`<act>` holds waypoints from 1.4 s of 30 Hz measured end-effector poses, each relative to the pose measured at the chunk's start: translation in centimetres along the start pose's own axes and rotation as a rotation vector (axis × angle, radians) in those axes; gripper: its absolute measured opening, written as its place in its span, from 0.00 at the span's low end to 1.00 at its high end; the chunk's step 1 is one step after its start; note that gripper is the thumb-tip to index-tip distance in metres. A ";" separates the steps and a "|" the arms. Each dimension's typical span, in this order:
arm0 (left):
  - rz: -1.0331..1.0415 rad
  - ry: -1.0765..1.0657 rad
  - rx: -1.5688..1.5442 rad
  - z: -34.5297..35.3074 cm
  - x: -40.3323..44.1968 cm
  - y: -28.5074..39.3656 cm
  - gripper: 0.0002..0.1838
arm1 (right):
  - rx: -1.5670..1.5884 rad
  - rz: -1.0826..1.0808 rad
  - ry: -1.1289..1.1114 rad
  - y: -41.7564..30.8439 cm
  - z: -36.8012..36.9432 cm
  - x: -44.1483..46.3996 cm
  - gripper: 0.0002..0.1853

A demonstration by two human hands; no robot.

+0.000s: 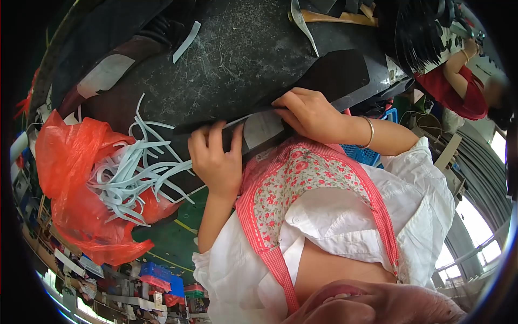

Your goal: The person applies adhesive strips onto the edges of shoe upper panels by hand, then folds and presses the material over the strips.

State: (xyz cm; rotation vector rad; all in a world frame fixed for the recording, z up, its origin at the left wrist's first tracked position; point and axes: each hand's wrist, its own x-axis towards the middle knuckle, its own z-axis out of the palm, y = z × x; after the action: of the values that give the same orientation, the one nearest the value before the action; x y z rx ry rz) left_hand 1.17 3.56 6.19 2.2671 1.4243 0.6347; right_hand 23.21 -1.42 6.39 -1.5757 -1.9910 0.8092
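Observation:
My left hand (216,159) has its fingers curled over the near edge of a black sheet-like piece with a pale grey patch (263,129). The same piece is pinched by my right hand (310,116) at the other side of the patch, fingertips bent down onto it. This piece sits at the table's near edge, close against the flowered apron. Beyond my right hand lies a flat, black, curved-outline piece (341,75); whether the two are joined I cannot tell. Left of my left hand, pale strips (135,181) spill from a red plastic bag (67,167).
The dark, scratched table (232,59) bears a single pale strip (186,42), a curved metal tool (304,27) and a yellowish bar (340,18). Another dark piece with a grey patch (108,74) lies left. At right, a person in red (456,83) handles something; a blue basket (361,155) stands below.

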 end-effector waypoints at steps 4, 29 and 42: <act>-0.053 -0.083 0.006 0.2 -0.1 0.3 0.10 | -0.030 0.058 -0.006 -0.1 0.2 0.4 0.12; -0.450 -0.156 -0.436 0.3 -0.3 -0.8 0.08 | -0.335 0.172 0.173 -2.3 3.1 2.2 0.18; -0.479 -0.020 -0.284 1.2 -1.6 -2.7 0.14 | -0.098 -0.007 0.027 -1.3 1.5 0.2 0.13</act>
State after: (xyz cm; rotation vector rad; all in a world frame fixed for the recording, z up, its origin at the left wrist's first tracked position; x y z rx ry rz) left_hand -0.72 3.13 3.47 1.6309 1.6663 0.6064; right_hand 21.29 -1.66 6.24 -1.6244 -2.0436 0.6933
